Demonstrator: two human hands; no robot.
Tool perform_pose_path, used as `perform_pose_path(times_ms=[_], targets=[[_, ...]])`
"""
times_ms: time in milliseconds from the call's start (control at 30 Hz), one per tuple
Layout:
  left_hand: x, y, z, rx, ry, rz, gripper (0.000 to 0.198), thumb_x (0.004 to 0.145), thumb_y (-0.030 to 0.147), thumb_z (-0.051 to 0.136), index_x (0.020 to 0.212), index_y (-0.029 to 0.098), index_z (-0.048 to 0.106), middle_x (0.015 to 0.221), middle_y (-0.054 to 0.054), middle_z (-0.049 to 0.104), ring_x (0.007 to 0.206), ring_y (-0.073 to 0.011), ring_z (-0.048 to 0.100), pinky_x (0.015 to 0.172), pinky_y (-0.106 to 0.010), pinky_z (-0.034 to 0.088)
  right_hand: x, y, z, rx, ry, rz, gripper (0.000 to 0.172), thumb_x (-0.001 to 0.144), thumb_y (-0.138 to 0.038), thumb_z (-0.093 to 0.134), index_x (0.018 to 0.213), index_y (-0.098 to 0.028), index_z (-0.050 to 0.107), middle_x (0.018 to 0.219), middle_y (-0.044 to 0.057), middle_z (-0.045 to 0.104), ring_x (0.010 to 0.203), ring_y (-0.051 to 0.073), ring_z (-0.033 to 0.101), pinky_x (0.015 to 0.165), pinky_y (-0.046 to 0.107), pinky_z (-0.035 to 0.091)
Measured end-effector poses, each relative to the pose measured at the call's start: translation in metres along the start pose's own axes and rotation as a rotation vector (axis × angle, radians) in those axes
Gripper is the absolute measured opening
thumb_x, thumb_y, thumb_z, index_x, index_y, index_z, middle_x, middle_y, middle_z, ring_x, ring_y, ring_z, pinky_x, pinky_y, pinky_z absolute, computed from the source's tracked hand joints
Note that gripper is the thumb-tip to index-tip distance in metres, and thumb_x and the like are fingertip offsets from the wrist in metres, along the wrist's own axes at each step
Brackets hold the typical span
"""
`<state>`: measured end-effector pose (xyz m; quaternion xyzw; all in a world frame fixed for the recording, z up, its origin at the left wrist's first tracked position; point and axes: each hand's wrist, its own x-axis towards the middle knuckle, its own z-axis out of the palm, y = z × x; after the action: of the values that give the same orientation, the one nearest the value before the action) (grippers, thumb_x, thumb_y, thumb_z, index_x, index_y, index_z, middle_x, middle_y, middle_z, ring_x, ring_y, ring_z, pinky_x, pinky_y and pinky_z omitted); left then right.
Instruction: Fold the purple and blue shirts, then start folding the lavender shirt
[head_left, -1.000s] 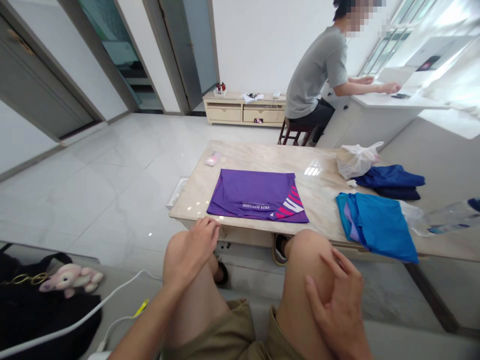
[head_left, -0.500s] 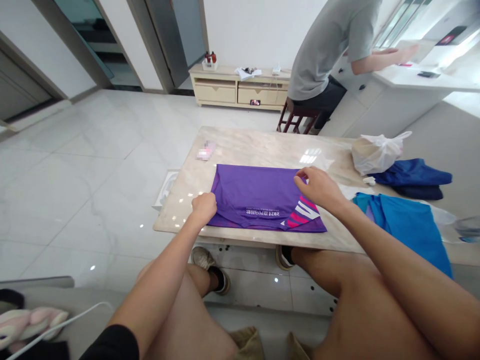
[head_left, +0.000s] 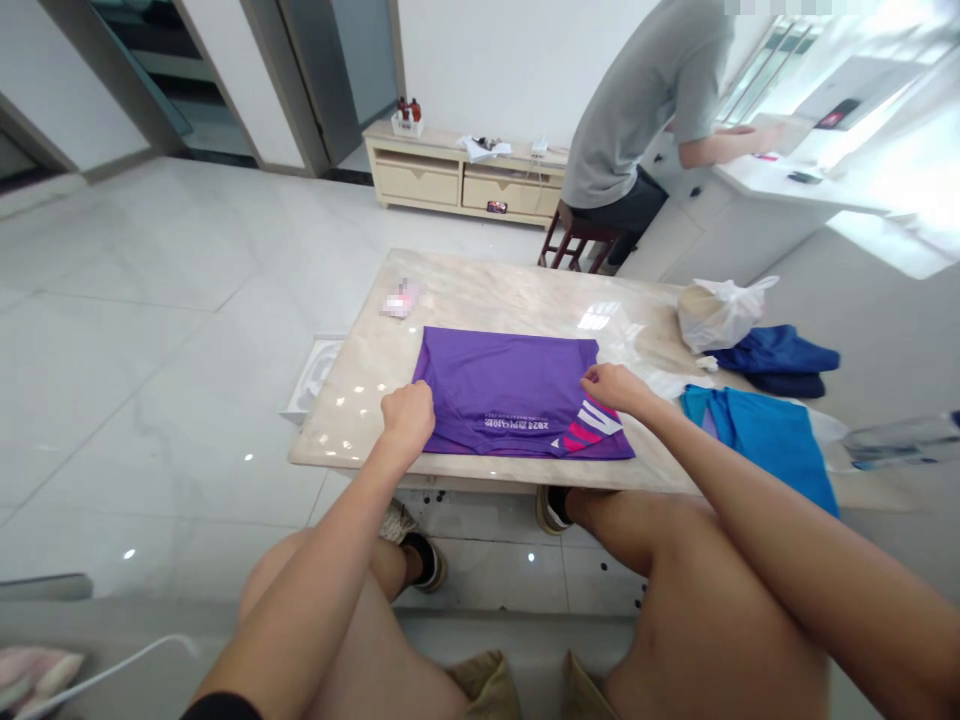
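Note:
A folded purple sports shirt [head_left: 502, 385] lies flat on the marble-topped table [head_left: 352, 400], its white lettering upside down to me and a pink-and-white striped patch at its near right corner. At the shirt's left edge my left hand [head_left: 409, 415] is closed in a fist, gripping the cloth; its fingertips are hidden. My right hand [head_left: 616, 388] pinches the right edge with thumb and fingers, above the striped patch.
On the table's right are a bright blue folded garment [head_left: 772, 440], darker blue clothing [head_left: 784, 355], a white plastic bag [head_left: 724, 315] and a clear bottle [head_left: 900, 440]. A person in grey [head_left: 637, 110] sits on a stool [head_left: 577, 235] beyond. A low cabinet [head_left: 420, 185] stands behind.
My right hand has come down from above the shirt's far right corner to its right edge, fingers closing there. My left hand keeps its place at the left edge. The view has shifted slightly.

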<state>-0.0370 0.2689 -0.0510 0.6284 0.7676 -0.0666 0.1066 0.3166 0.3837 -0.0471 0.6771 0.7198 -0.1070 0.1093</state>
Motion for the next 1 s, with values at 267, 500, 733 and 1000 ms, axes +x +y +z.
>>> perform_pose_path(times_ms=[267,500,733,1000], targets=[[-0.016,0.089,0.013,-0.050,-0.017,0.503,0.029,0.112,0.024,0.051,0.128,0.015,0.073,0.124,-0.017,0.079,0.120,-0.0345,0.076,0.094,-0.043,0.060,0.004,0.060,0.015,0.160,-0.167,0.297,0.027,0.099,-0.028,0.071,0.111,-0.007,0.084,0.107,0.022,0.085,0.100,0.032,0.083,0.082,0.033,0.065],[-0.034,0.191,0.036,-0.057,-0.040,0.784,0.036,0.109,0.037,0.068,0.136,0.014,0.066,0.133,-0.018,0.074,0.126,-0.0331,0.070,0.100,-0.041,0.058,0.000,0.078,0.034,0.267,-0.280,0.253,0.019,0.089,-0.031,0.084,0.089,-0.012,0.083,0.083,0.014,0.083,0.081,0.025,0.080,0.069,0.027,0.063],[-0.019,0.252,0.058,-0.217,-0.004,0.712,0.035,0.112,0.039,0.060,0.135,0.013,0.066,0.140,-0.020,0.069,0.132,-0.0338,0.063,0.103,-0.042,0.054,0.003,0.101,0.037,0.217,-0.070,0.322,0.039,0.092,-0.034,0.072,0.120,-0.009,0.082,0.117,0.024,0.084,0.118,0.032,0.080,0.100,0.034,0.060],[-0.007,0.318,0.071,-0.292,0.027,0.564,0.062,0.103,0.056,0.071,0.141,0.007,0.067,0.145,-0.028,0.064,0.138,-0.0418,0.059,0.107,-0.049,0.054,-0.006,0.115,0.042,0.309,0.043,0.369,0.035,0.096,-0.026,0.065,0.120,-0.010,0.084,0.129,0.025,0.081,0.129,0.036,0.076,0.107,0.037,0.056]])
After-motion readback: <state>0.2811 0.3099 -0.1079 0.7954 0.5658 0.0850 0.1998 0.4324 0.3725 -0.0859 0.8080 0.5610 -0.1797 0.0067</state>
